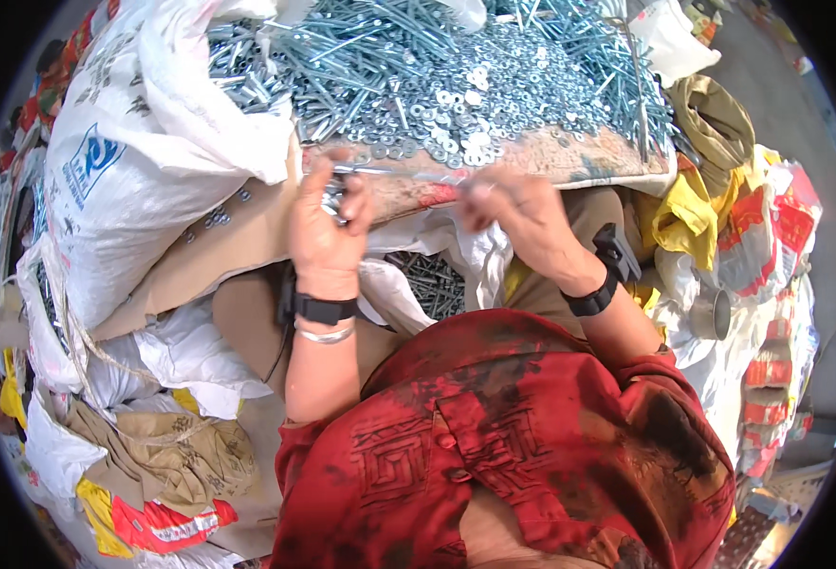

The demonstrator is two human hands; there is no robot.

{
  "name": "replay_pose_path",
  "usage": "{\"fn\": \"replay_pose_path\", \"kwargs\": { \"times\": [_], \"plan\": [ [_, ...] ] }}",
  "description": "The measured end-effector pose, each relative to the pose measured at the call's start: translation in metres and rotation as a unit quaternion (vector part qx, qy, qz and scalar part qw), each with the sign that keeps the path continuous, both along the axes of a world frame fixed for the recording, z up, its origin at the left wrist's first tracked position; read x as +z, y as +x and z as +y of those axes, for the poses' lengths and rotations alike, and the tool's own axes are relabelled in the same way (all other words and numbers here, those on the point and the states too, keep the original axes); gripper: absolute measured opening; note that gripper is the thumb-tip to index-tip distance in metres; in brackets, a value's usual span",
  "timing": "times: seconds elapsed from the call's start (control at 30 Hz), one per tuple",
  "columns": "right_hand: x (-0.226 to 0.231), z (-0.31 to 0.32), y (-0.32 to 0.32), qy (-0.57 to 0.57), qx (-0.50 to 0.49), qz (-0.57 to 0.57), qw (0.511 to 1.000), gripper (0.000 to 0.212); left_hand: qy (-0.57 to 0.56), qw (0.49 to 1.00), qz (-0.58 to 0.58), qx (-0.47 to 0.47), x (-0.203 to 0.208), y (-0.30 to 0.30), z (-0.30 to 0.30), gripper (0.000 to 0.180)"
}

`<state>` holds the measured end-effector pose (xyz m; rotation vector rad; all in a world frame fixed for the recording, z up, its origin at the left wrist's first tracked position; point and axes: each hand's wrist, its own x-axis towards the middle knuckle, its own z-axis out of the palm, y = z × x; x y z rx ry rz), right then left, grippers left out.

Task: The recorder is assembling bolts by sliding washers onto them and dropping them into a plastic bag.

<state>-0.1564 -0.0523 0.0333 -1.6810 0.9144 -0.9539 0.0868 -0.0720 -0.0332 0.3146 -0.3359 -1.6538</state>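
A long, thin metal bolt (399,174) spans the space between my two hands, nearly level. My left hand (328,232) is curled palm up, with several small shiny metal pieces (334,197), probably nuts, in its palm and the bolt's left end at its fingertips. My right hand (524,216), a little blurred, pinches the bolt's other end. Just beyond them, loose washers (456,119) are spread on a worn board (569,156). Behind the washers lie heaps of long bolts (351,52).
A full white woven sack (105,190) leans at the left, beside a few nuts (217,218) on cardboard. Below my hands, an open white bag holds dark bolts (427,284). Yellow cloth (688,223), a metal cup (710,313) and printed sacks (769,228) sit at the right.
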Motion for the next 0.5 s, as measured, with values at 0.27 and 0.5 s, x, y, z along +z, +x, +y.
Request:
{"fn": "replay_pose_path", "kwargs": {
  "times": [0.27,0.5],
  "plan": [
    [-0.030,-0.016,0.029,-0.024,0.025,-0.029,0.999,0.030,0.040,0.981,-0.141,-0.127,0.017,-0.041,0.015,0.014],
    [-0.023,-0.037,-0.018,-0.148,-0.092,0.176,0.969,0.017,-0.010,0.960,-0.267,-0.082,0.011,-0.044,0.015,0.014]
  ]
}}
